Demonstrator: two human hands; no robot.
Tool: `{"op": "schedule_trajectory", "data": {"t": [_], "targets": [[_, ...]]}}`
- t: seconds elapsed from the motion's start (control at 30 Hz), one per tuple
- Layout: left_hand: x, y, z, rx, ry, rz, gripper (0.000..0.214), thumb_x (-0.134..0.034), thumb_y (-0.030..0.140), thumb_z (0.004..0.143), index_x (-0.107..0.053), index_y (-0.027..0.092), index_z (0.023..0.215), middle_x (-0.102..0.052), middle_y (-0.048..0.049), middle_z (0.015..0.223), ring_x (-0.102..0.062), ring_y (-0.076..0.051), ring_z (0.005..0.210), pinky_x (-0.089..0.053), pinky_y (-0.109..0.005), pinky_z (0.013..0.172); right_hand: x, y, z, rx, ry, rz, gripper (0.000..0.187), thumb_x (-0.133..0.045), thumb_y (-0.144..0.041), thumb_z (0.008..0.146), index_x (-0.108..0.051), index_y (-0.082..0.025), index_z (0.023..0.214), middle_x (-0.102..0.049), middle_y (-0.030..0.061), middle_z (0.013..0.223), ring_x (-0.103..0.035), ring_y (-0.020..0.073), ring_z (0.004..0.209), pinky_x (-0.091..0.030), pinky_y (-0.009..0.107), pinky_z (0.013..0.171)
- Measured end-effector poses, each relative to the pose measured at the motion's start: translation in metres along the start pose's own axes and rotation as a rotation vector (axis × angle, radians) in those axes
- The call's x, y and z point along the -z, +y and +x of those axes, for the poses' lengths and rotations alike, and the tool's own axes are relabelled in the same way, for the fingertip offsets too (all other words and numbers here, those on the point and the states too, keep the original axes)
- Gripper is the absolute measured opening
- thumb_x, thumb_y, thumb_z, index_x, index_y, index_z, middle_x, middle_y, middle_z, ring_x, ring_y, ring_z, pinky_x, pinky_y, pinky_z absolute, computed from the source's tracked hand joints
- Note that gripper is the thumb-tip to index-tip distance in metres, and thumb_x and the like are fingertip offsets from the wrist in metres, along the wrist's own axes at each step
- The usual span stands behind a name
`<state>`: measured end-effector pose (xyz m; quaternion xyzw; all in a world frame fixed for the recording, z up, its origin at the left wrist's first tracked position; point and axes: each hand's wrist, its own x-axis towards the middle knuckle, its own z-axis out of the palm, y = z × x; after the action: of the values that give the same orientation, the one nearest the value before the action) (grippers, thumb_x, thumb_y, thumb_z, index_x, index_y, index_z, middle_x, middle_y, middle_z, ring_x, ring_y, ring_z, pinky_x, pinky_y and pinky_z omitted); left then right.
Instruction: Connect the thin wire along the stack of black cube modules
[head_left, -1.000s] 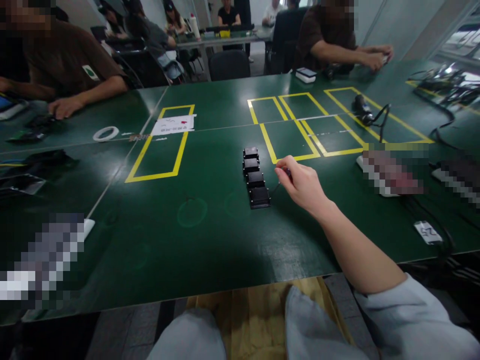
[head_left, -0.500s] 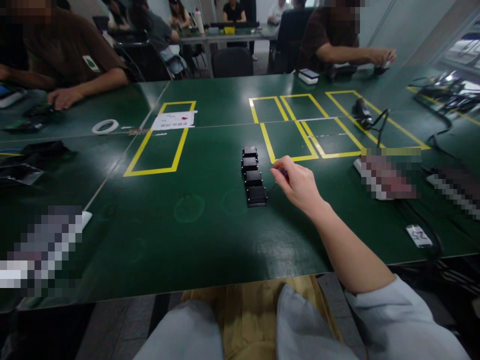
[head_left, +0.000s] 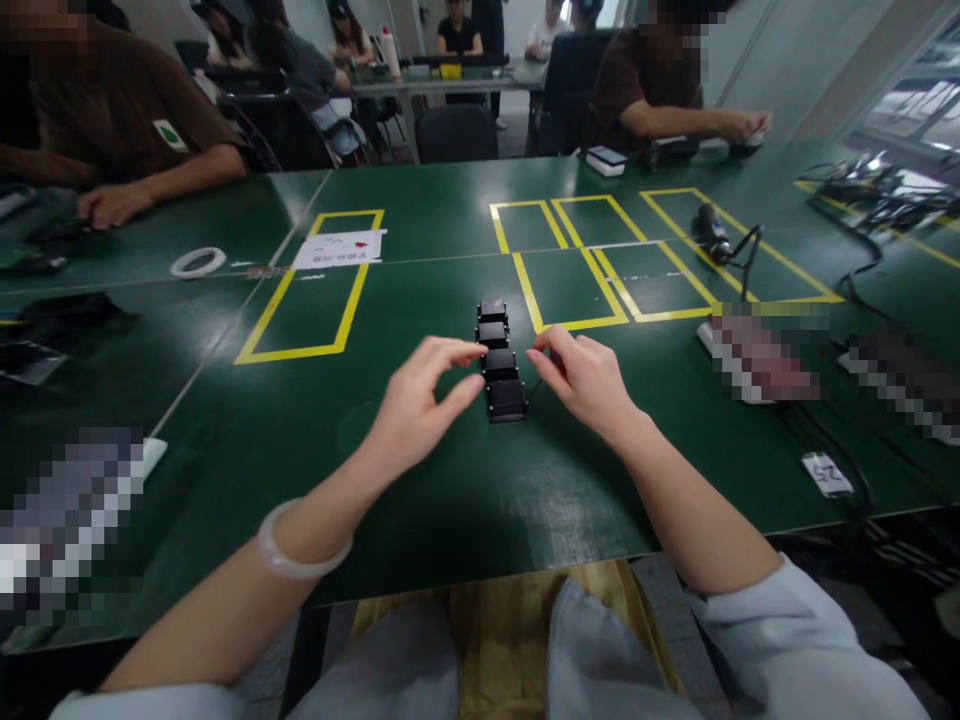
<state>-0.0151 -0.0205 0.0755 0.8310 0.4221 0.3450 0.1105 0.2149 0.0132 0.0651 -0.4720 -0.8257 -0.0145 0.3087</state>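
A black row of several box-like segments [head_left: 502,365], with small bright dots along its sides, lies on the green table [head_left: 450,520] in front of me. My left hand [head_left: 412,405] is at its left side, thumb and fingers apart; whether the fingertips touch a segment I cannot tell. My right hand [head_left: 589,385] is closed just right of the row. From its fingers a thin dark shaft slants down toward the nearest segment; most of whatever it belongs to is hidden in the hand.
Yellow tape rectangles mark the tabletop. A white tape roll [head_left: 198,263] and a paper sheet [head_left: 339,249] lie to the left. Blurred-out devices flank me, and a black cabled device [head_left: 712,232] stands at right. Co-workers sit across the table.
My left hand has come into view from the lower left and reached the black row. My right hand stays beside the row, and the view has shifted slightly.
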Motion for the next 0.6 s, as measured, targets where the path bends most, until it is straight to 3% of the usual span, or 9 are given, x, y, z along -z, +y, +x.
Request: {"op": "schedule_trajectory", "data": {"t": [0.13,0.23,0.4,0.6], "targets": [[-0.036,-0.003,-0.005,0.067,-0.201,0.103,0.046,-0.062,0.035,0.085,-0.051,0.023,0.128,-0.056,-0.0079,0.121,-0.053,-0.025,0.111,-0.045,-0.041,0.094,-0.002,0.001,-0.001,0.003,0.012,-0.018,0.025,-0.037,-0.034,0.095,-0.056,-0.019,0.094,-0.06,0.0002,0.068,-0.052,0.0126,0.06,-0.035,0.026,0.061],[-0.053,-0.009,-0.009,0.088,-0.224,0.149,0.046,-0.061,0.036,0.085,-0.05,0.022,0.127,-0.055,-0.0083,0.121,-0.052,-0.025,0.109,-0.044,-0.041,0.094,-0.001,0.0,-0.001,0.015,0.011,-0.021,0.024,-0.036,-0.033,0.095,-0.056,-0.019,0.093,-0.059,-0.0002,0.067,-0.052,0.0124,0.059,-0.034,0.025,0.061],[-0.062,-0.019,-0.009,0.138,-0.177,0.137,0.046,-0.058,0.037,0.088,-0.048,0.023,0.131,-0.054,-0.0073,0.12,-0.052,-0.025,0.109,-0.044,-0.039,0.093,0.0,-0.002,0.0,0.041,0.03,-0.022,0.028,-0.038,-0.039,0.095,-0.056,-0.019,0.087,-0.06,-0.001,0.065,-0.051,0.0115,0.057,-0.034,0.024,0.061],[-0.069,-0.025,-0.008,0.144,-0.2,0.041,0.04,-0.057,0.035,0.089,-0.052,0.024,0.127,-0.056,-0.0058,0.117,-0.052,-0.023,0.108,-0.044,-0.038,0.095,-0.001,-0.001,0.0,0.031,0.034,-0.055,0.023,-0.035,-0.027,0.094,-0.056,-0.018,0.096,-0.062,0.0,0.069,-0.052,0.0122,0.058,-0.034,0.025,0.062]]}}
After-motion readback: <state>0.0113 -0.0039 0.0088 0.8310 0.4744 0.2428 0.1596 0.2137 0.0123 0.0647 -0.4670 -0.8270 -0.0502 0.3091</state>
